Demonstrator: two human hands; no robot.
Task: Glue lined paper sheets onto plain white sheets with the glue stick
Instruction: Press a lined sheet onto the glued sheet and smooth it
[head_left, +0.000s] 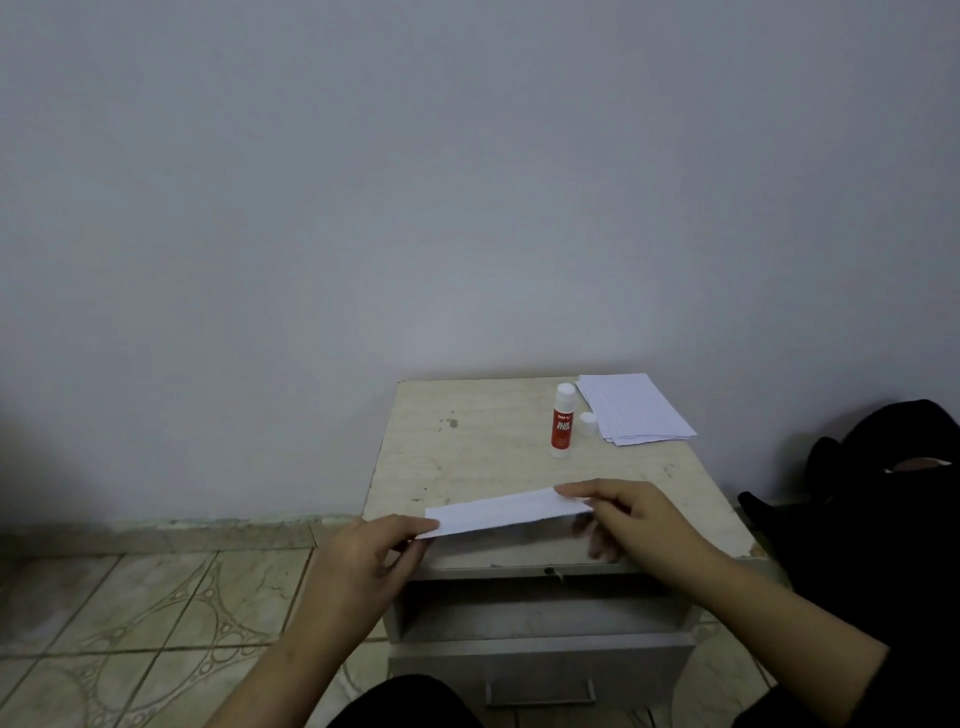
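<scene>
A white paper sheet hangs just above the front of the small table, seen nearly edge-on. My left hand pinches its left end. My right hand pinches its right end. At the back of the table a red and white glue stick stands upright, uncapped, with its white cap beside it. A stack of lined sheets lies at the back right corner, hanging slightly over the edge.
The table stands against a plain wall and has an open shelf and a drawer with a metal handle below. Patterned floor tiles lie to the left. A dark bag or garment sits to the right.
</scene>
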